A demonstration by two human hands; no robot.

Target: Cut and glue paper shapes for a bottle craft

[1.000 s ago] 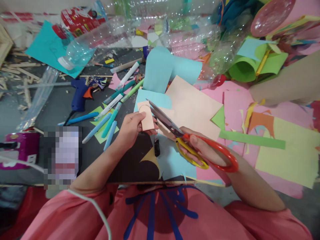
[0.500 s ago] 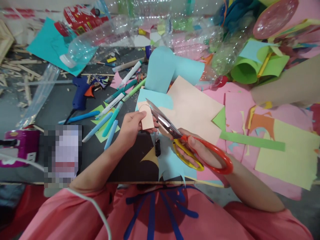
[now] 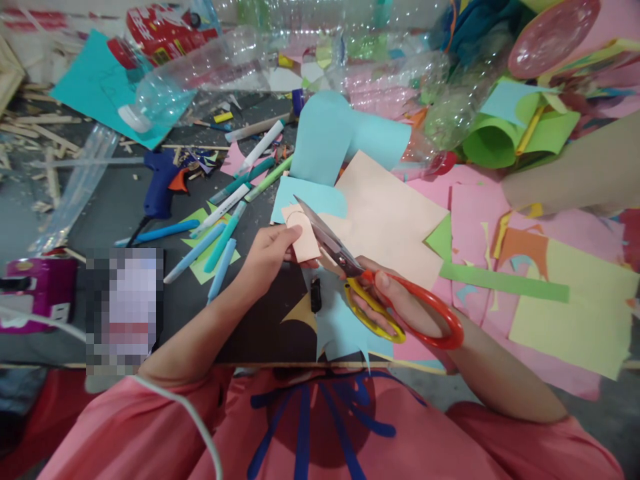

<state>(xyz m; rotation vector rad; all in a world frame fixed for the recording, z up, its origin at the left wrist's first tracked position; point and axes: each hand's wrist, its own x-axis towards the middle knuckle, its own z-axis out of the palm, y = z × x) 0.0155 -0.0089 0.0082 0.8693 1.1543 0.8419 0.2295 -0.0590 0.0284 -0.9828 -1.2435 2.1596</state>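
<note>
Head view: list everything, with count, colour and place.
Scissors: one, red and yellow handles, centre
Small card: one, peach, centre
Large sheet: one, peach, centre
Markers: several, blue, green, white, left
Glue gun: one, blue, left
Pixelated item: one, pale, lower left
Boxy item: one, purple, lower left
Sticks: many, pale, upper left
Bottles: several, mostly clear, top
Paper pieces: many, mixed, throughout
Long item: one, beige, right
Dark item: one, black, centre
Cable: one, white, lower left
Table: one, dark, underneath
Left hand: one, holds small card
Right hand: one, holds scissors
Shirt: one, pink, bottom
</note>
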